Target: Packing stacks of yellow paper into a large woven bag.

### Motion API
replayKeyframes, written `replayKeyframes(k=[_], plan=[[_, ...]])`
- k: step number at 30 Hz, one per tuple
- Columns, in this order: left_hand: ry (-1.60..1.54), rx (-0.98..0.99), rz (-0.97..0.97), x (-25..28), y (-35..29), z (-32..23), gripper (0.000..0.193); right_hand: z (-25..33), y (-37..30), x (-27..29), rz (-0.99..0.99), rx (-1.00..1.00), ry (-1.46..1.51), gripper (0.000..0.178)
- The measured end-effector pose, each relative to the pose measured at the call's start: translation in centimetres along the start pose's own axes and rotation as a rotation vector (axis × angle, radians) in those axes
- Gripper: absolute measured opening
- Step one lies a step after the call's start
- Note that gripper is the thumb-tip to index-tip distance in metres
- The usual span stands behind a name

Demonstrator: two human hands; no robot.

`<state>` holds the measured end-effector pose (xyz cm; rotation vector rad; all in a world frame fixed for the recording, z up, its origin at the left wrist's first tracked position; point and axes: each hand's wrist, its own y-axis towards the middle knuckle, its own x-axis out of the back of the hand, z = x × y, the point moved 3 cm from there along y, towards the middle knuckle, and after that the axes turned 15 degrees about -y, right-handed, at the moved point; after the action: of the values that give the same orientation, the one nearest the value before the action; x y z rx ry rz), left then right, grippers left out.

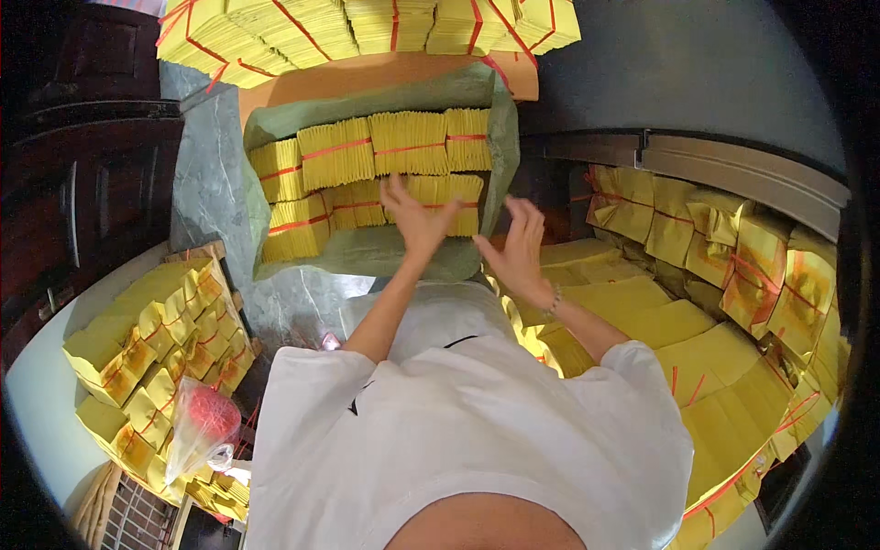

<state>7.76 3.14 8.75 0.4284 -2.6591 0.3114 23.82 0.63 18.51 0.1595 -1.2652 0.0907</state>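
Note:
In front of me a large green sack [367, 92] lies spread with its mouth wide. Inside, bundles of yellow paper [335, 151] tied with red string stand packed in two rows. My left hand [419, 218] is over the nearer row, fingers apart and holding nothing; it covers part of a bundle there. My right hand [521, 252] hovers by the sack's right edge, fingers spread and with nothing in them. Whether the left fingertips touch the paper I cannot tell.
More tied yellow bundles [385, 27] sit beyond the sack. Yellow stacks [660, 316] fill the right side, and others [156, 339] stand on the left. A clear bag with a red ball of string [213, 414] rests against the left stack. Dark panelled doors [92, 202] stand at far left.

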Motion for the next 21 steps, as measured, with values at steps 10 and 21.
replayKeyframes(k=[10, 21], plan=[[-0.947, 0.847, 0.653, -1.2, 2.4, 12.0, 0.092, -10.7, -3.3, -10.4, 0.541, -0.593, 0.401, 0.039], [-0.994, 0.881, 0.590, -6.4, -0.4, 8.9, 0.064, -9.5, -3.5, -6.9, 0.481, -0.452, 0.273, 0.038]])
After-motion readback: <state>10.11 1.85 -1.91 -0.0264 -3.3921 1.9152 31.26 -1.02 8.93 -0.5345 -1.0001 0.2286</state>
